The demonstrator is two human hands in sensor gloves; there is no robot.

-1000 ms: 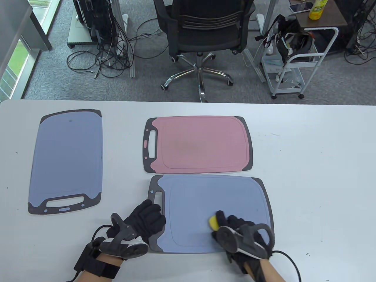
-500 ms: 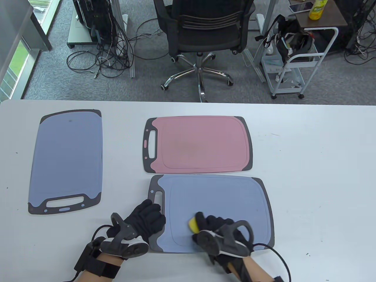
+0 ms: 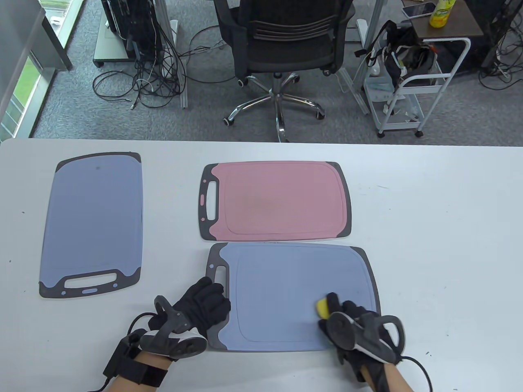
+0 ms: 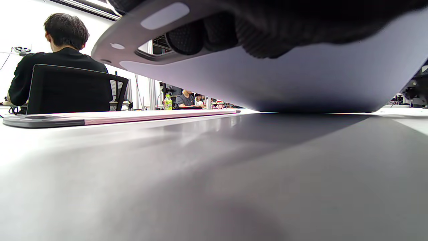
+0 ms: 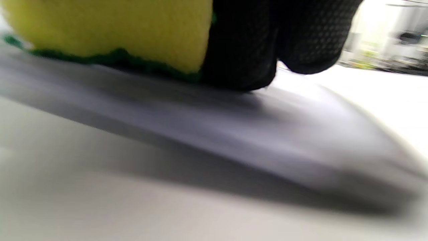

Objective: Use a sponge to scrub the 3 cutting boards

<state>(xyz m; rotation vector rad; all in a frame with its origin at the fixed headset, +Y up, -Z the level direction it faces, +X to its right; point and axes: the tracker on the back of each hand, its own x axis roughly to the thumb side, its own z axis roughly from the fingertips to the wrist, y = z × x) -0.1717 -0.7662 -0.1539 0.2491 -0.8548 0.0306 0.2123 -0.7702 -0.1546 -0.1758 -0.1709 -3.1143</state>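
Note:
Three cutting boards lie on the white table (image 3: 441,245): a blue one (image 3: 94,216) at the left, a pink one (image 3: 278,200) in the middle, and a second blue board (image 3: 286,286) nearest me. My left hand (image 3: 204,302) grips that near board's handle end; in the left wrist view its fingers (image 4: 254,36) curl round the raised edge of the board (image 4: 267,87). My right hand (image 3: 347,316) holds a yellow sponge (image 3: 324,307) with a green underside (image 5: 110,26) and presses it on the board's near right part (image 5: 234,134).
Beyond the table's far edge stand a black office chair (image 3: 282,45), a white trolley (image 3: 412,90) and loose cables on the floor. In the left wrist view the pink board (image 4: 150,115) lies flat ahead and a seated person (image 4: 53,67) is in the background.
My right hand swept the sponge left across the near blue board, then back right to its near right corner. The left hand and all three boards stayed in place.

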